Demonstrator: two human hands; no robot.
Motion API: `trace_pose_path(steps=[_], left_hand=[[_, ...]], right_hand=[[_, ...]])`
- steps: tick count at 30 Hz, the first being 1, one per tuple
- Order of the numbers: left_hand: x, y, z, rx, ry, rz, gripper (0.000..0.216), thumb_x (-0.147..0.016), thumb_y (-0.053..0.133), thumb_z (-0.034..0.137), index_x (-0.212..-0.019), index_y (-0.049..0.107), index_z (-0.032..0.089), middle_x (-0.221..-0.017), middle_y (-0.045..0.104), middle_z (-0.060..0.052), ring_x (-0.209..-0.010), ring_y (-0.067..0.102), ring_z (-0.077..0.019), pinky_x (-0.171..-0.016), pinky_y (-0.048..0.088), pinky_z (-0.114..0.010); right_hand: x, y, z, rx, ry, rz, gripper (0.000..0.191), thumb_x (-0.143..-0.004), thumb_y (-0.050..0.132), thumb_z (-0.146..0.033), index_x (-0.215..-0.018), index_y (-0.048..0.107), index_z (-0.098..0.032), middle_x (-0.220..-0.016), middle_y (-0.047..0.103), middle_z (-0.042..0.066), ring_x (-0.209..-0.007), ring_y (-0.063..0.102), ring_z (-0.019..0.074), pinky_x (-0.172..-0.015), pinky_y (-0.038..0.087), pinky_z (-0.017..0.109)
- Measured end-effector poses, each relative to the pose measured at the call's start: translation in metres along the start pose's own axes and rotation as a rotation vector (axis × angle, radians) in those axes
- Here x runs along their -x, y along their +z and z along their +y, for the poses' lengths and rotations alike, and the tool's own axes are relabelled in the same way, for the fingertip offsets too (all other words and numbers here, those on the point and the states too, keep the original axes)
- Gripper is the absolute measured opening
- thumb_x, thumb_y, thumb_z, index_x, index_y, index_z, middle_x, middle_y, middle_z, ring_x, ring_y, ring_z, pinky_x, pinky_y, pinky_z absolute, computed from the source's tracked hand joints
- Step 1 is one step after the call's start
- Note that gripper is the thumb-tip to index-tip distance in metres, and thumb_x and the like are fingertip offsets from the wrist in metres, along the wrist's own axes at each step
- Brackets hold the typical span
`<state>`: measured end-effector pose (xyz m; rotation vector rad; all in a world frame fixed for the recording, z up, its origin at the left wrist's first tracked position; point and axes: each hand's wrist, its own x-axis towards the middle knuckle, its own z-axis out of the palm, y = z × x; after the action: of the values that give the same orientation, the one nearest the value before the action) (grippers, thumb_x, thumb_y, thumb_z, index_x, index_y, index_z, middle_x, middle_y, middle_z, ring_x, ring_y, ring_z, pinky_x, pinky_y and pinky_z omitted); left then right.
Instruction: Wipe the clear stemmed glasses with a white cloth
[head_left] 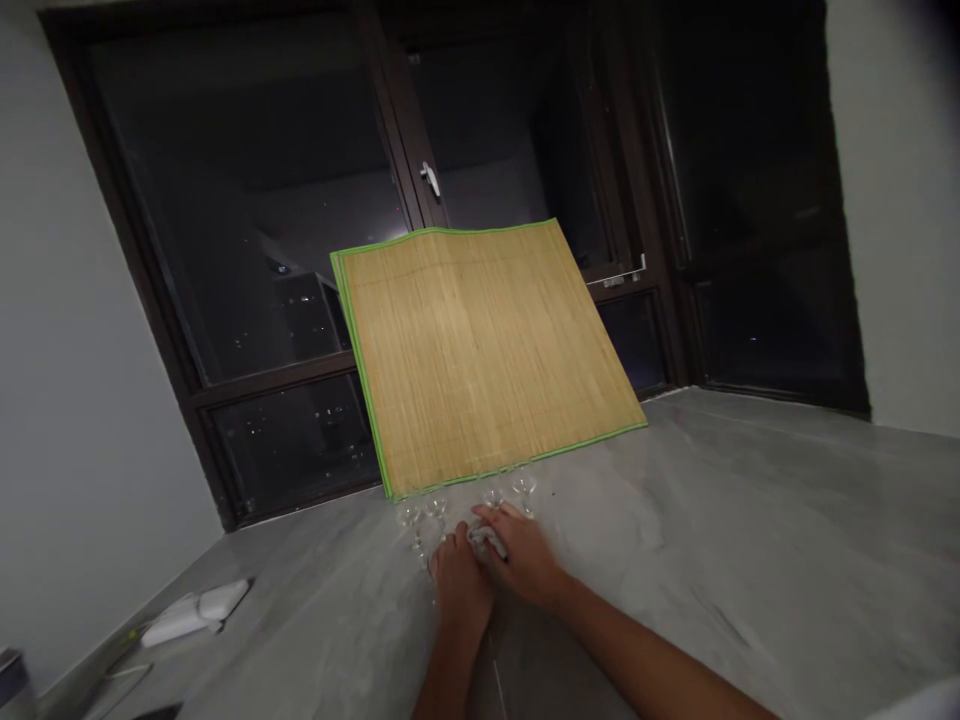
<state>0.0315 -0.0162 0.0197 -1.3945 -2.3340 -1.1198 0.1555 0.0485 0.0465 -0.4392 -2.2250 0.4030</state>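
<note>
Grey stone-look counter before a dark window, bamboo mat leaning on it. Right hand: fingers curled over a white cloth. Left hand touches it, grip not discernible. Small glasses stand at the mat's foot

No readable text, label or number anywhere
</note>
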Motion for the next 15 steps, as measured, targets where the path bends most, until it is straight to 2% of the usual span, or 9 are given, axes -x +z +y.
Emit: trace_pose_path(steps=[5,10,15], left_hand=[[0.007,-0.005,0.005,-0.123,0.178,-0.082,0.051,-0.071,0.052,0.003,-0.12,0.06,0.016,-0.107,0.066,-0.012,-0.107,0.057,-0.0277,-0.099,0.034,-0.037],[0.005,-0.005,0.003,-0.099,0.077,-0.013,0.051,-0.077,0.047,0.005,-0.127,0.051,0.01,-0.119,0.063,-0.016,-0.116,0.055,-0.0282,-0.102,0.032,-0.04],[0.003,-0.004,-0.002,-0.065,0.032,-0.002,0.051,-0.074,0.05,0.003,-0.124,0.053,0.012,-0.12,0.064,-0.015,-0.12,0.054,-0.0266,-0.105,0.03,-0.037]], right_hand=[[-0.005,-0.006,0.011,0.079,0.149,0.083,0.052,-0.087,0.044,-0.016,-0.138,0.049,-0.018,-0.118,0.067,0.01,-0.112,0.056,0.0236,-0.094,0.043,0.031],[-0.005,-0.004,0.02,0.066,0.232,0.119,0.057,-0.082,0.045,-0.012,-0.139,0.047,-0.018,-0.125,0.064,0.01,-0.116,0.056,0.0243,-0.096,0.043,0.032],[-0.001,0.007,0.025,-0.199,0.164,0.095,0.066,-0.073,0.051,-0.011,-0.137,0.044,-0.021,-0.103,0.069,0.004,-0.097,0.063,0.0199,-0.088,0.046,0.03]])
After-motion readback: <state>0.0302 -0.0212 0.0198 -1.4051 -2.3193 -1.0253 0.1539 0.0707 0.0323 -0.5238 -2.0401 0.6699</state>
